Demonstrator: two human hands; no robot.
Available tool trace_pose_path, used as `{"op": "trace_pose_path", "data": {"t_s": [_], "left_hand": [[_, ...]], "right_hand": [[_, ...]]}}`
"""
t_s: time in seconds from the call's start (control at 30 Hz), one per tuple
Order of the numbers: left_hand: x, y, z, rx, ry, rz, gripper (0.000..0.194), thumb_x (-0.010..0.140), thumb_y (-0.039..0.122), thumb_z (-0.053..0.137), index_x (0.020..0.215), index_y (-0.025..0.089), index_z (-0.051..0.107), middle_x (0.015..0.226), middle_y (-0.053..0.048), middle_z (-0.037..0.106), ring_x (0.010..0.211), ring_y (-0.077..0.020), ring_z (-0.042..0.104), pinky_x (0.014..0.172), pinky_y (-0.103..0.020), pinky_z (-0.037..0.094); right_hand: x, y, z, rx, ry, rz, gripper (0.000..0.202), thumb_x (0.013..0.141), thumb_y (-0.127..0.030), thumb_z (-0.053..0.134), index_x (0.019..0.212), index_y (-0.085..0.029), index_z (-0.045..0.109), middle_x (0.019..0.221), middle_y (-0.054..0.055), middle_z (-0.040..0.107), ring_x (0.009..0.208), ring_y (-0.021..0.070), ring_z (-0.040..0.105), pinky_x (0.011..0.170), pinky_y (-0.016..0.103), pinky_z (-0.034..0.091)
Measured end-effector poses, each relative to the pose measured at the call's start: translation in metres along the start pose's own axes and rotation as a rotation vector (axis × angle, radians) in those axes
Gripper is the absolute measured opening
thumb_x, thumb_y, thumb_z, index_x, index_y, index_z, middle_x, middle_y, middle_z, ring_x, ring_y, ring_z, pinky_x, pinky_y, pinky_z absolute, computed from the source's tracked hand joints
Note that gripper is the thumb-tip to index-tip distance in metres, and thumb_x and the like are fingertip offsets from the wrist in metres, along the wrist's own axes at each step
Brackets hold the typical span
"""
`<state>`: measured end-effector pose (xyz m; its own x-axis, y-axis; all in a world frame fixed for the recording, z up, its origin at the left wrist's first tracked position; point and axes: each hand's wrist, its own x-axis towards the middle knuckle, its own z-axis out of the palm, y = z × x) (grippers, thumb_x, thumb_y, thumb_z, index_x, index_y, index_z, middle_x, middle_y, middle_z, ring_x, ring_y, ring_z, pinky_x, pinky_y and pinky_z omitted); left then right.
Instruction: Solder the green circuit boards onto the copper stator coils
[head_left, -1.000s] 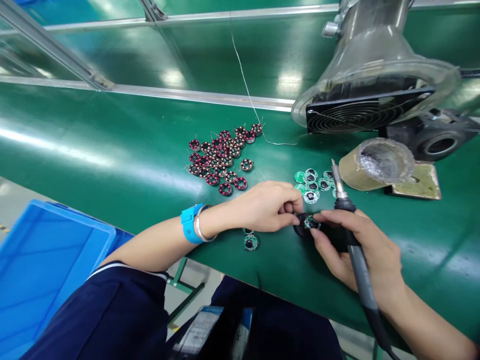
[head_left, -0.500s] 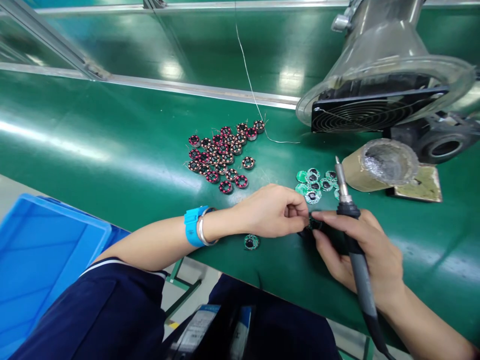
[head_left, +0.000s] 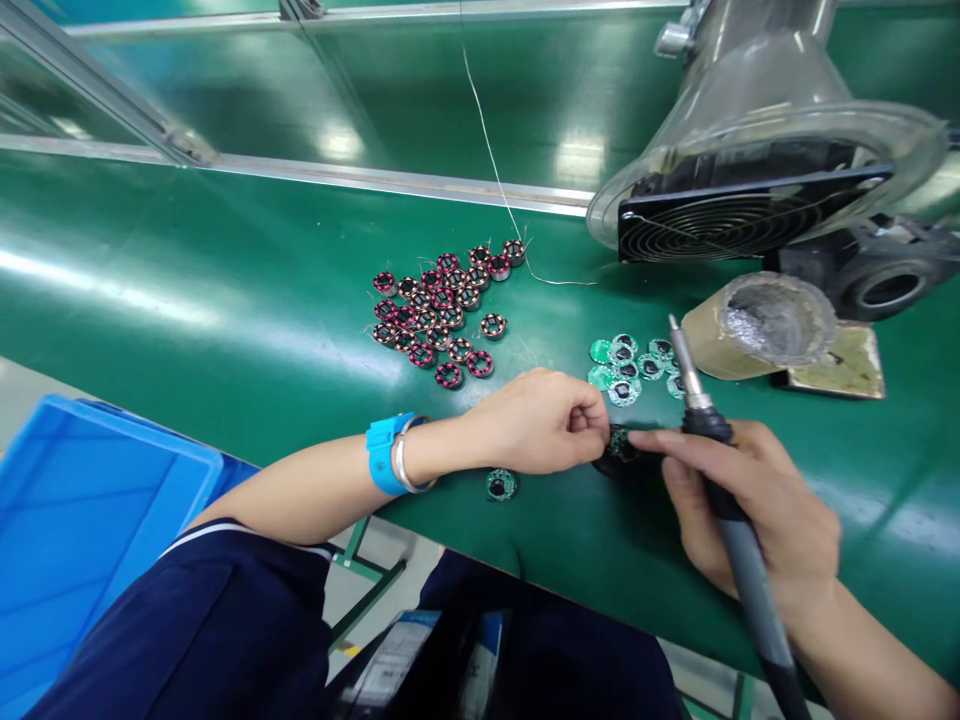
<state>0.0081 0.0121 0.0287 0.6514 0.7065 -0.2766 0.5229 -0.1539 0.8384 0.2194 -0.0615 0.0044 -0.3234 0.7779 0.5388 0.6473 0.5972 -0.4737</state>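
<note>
My right hand (head_left: pixel 757 510) holds a soldering iron (head_left: pixel 739 560) with its metal tip pointing up and away. Its index fingertip touches a round green circuit board (head_left: pixel 621 443) that sits on something dark. At the left edge of that board, my left hand (head_left: pixel 536 420) is closed, thumb and fingers pressed together; what they pinch is hidden. Another round circuit board (head_left: pixel 502 485) lies below my left wrist. Beyond my hands is a small group of round green circuit boards (head_left: pixel 624 368), some with black centres.
Several copper-wound ring coils (head_left: pixel 431 310) lie in a cluster left of centre. Solder wire (head_left: pixel 487 140) hangs down to the table. Right of it are a fume extractor (head_left: pixel 750 210), a tilted tan cup (head_left: pixel 739 335) and a sponge block (head_left: pixel 844 365). A blue bin (head_left: pixel 97 540) stands at left.
My right hand has shifted right with the soldering iron, its thumb coming away from the board while the index finger stays on it. More of the board shows. My left hand hardly moved.
</note>
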Motion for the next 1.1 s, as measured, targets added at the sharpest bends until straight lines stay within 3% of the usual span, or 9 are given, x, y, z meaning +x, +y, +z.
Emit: {"op": "trace_pose_path", "data": {"t_s": [0.13,0.27,0.37,0.57,0.87,1.1], "left_hand": [[0.001,0.000,0.001,-0.009,0.003,-0.003,0.009,0.076,0.015,0.060,0.078,0.016,0.069,0.066,0.004,0.066,0.061,-0.0074,0.058,0.057,-0.018,0.039],[0.000,0.001,0.001,-0.017,0.006,-0.016,0.009,0.075,0.014,0.060,0.075,0.016,0.069,0.066,0.005,0.066,0.061,-0.0076,0.058,0.057,-0.019,0.040],[0.000,0.001,0.001,-0.032,0.015,-0.010,0.009,0.074,0.014,0.060,0.073,0.016,0.068,0.065,0.004,0.066,0.060,-0.0077,0.058,0.058,-0.019,0.041],[0.000,0.000,0.002,-0.034,0.023,-0.006,0.009,0.074,0.014,0.060,0.073,0.016,0.069,0.065,0.004,0.066,0.059,-0.0076,0.058,0.058,-0.020,0.041],[0.000,0.001,0.002,-0.010,0.034,-0.003,0.009,0.074,0.014,0.060,0.073,0.016,0.069,0.065,0.004,0.066,0.061,-0.0079,0.058,0.058,-0.020,0.040],[0.000,0.002,0.002,-0.008,0.041,0.002,0.009,0.073,0.013,0.060,0.072,0.016,0.069,0.064,0.003,0.066,0.061,-0.0085,0.058,0.059,-0.020,0.040]], "right_hand": [[0.004,-0.007,-0.016,0.085,0.115,0.021,0.060,0.082,-0.005,0.064,0.138,-0.025,0.057,0.089,0.005,0.070,0.072,0.0177,0.064,0.058,0.033,0.051],[0.009,-0.019,-0.035,0.107,-0.035,0.166,0.045,0.086,-0.012,0.060,0.127,-0.030,0.064,0.087,0.006,0.066,0.069,0.0183,0.061,0.051,0.033,0.046],[0.005,-0.022,-0.043,0.124,-0.037,0.231,0.035,0.085,-0.014,0.061,0.118,-0.027,0.066,0.083,0.005,0.064,0.064,0.0166,0.060,0.047,0.032,0.043],[-0.001,-0.020,-0.041,0.184,0.043,0.237,0.022,0.084,-0.016,0.061,0.104,-0.025,0.065,0.076,0.004,0.063,0.057,0.0161,0.058,0.045,0.032,0.042],[0.006,-0.020,-0.039,0.180,0.001,0.219,0.021,0.083,-0.014,0.061,0.101,-0.023,0.064,0.077,0.004,0.064,0.058,0.0135,0.058,0.044,0.027,0.043],[0.004,-0.019,-0.036,0.163,0.007,0.208,0.021,0.083,-0.014,0.061,0.101,-0.024,0.064,0.079,0.005,0.065,0.057,0.0151,0.058,0.043,0.029,0.043]]}}
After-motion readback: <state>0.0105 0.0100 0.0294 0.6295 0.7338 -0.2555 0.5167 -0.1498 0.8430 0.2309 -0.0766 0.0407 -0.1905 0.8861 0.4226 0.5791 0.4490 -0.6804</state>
